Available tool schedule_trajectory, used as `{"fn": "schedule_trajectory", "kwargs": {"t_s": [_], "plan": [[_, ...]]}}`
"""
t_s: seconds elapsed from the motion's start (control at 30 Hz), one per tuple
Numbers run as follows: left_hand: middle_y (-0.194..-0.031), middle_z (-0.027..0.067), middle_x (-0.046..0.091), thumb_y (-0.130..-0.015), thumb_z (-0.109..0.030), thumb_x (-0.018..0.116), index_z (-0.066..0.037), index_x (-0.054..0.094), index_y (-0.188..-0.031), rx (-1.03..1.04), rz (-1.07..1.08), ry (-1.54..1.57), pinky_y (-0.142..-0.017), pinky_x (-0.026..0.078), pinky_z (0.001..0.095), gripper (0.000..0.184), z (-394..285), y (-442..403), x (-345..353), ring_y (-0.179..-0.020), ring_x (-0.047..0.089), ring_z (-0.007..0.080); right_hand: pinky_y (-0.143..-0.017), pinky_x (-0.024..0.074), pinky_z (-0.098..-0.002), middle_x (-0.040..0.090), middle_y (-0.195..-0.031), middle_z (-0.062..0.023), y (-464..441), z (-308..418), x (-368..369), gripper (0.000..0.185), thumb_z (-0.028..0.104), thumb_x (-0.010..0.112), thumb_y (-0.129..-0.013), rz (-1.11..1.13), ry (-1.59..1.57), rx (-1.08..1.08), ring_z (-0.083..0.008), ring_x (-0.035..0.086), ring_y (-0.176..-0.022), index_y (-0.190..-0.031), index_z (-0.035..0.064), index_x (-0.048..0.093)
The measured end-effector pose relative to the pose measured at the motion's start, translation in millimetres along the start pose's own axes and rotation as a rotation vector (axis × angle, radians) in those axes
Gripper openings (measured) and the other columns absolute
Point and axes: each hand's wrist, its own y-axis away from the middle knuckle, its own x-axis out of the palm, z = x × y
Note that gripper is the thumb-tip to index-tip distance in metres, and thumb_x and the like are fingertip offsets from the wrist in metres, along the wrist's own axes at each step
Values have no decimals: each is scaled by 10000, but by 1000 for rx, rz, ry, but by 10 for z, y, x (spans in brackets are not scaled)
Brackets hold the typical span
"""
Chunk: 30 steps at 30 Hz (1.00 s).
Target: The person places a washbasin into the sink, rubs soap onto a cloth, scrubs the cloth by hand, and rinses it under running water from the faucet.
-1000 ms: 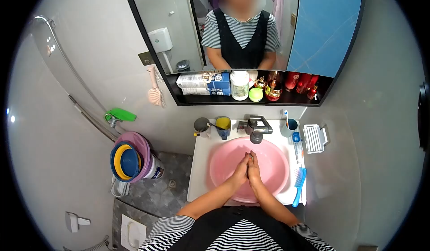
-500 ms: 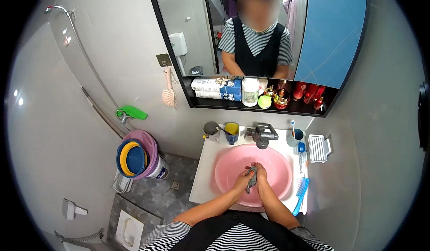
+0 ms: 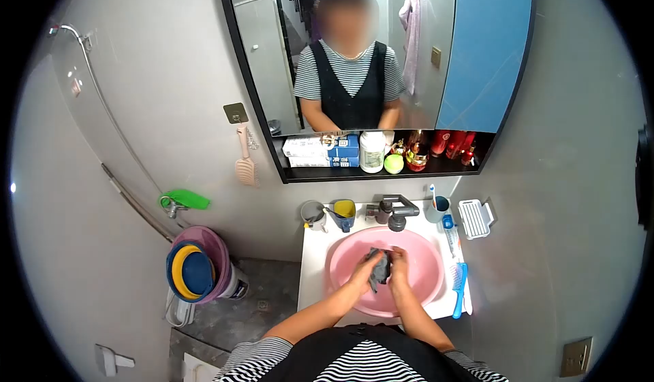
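Plainly, the grey cloth (image 3: 380, 270) is sandwiched between two bare hands, above the inside of a pink basin (image 3: 428, 267). From where I'm standing, the left hand (image 3: 364, 269) has the firmer part of it: fingers closed over the bunched fabric, the bulk sitting against the inner side of the hand. A limp end slips out beneath that grip and dangles toward the wrists. The right hand (image 3: 399, 267) is set close along the cloth's other side, its fingers curved near the top edge; whether they are pinching the fabric or only lying against it, I can't tell.

The basin stands on a white counter (image 3: 315, 266), just in front of a dark faucet (image 3: 397, 212) (its spout points down near the far rim, a little beyond the fingertips). Over on the right, a blue comb (image 3: 460, 290) lies by the counter's edge, with a toothpaste tube (image 3: 452, 237) farther back and a dark blue cup (image 3: 438, 209) holding a toothbrush. Left of the faucet are a grey cup (image 3: 313, 214) and a blue-and-yellow cup (image 3: 344, 216), side by side.
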Motion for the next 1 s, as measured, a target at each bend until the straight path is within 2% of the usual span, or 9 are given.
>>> {"fn": "schedule_trajectory", "kwargs": {"t_s": [0.1,0.33,0.43,0.5,0.53,0.7,0.77,0.83,1.0], "plan": [[-887,55,569,-860,-232,528,-68,519,-1041,-36,-116,-53,-657,456,276,244,47,145,96,-802,547,137,-678,443,-299,562,-836,-97,188,14,176,230,147,387,-881,36,42,17,-185,532,-717,-1038,14,492],[-829,16,573,-884,-226,493,-67,540,-1028,-111,19,-279,-603,420,251,220,68,67,-135,-688,520,109,-624,434,-294,562,-722,-103,-43,-160,-89,299,219,393,-884,-30,149,-19,-180,517,-639,-838,-32,550],[-860,31,596,-896,-215,464,-56,537,-1025,-155,36,-250,-586,482,264,218,-58,64,-154,-706,576,126,-628,447,-310,567,-695,-111,-130,-266,-239,345,262,375,-888,-114,143,32,-206,528,-618,-821,-25,554],[-899,51,603,-900,-211,451,-51,532,-1046,-181,63,-150,-626,494,271,231,-238,89,-93,-754,594,149,-645,471,-340,587,-722,-133,-199,-255,-291,379,283,338,-896,-159,-427,486,-243,560,-658,-781,-8,552],[-907,57,604,-900,-211,448,-51,529,-1056,-174,72,-90,-637,498,277,237,-289,61,-101,-761,597,156,-639,494,-378,602,-750,-148,-104,-97,-283,396,287,300,-902,-161,-431,565,-268,593,-692,-733,18,535],[-903,64,598,-908,-214,437,-53,510,-1071,-28,23,-172,-624,510,286,240,-293,-167,-347,-816,593,149,-597,507,-388,599,-748,-144,-162,-18,-357,335,221,292,-882,-213,-802,465,-257,616,-661,-682,48,495],[-904,55,587,-908,-221,442,-55,503,-1068,-54,5,-205,-590,501,282,239,-313,-91,-254,-774,584,135,-595,492,-353,600,-756,-138,-161,109,-138,291,204,332,-862,-294,-412,255,-259,609,-690,-714,32,513],[-965,56,575,-898,-230,467,-43,501,-1110,-60,73,-272,-724,437,256,285,-185,-22,-162,-847,536,129,-622,460,-347,596,-762,-141,-150,-7,123,254,206,383,-845,-169,142,-268,-265,593,-735,-808,2,530],[-999,75,542,-909,-236,434,-30,483,-1113,-106,-15,-298,-759,420,270,294,-163,-23,-144,-900,511,139,-759,402,-384,565,-934,-196,190,-42,391,299,266,394,-879,-131,568,-308,-339,535,-855,-973,5,503]]}}
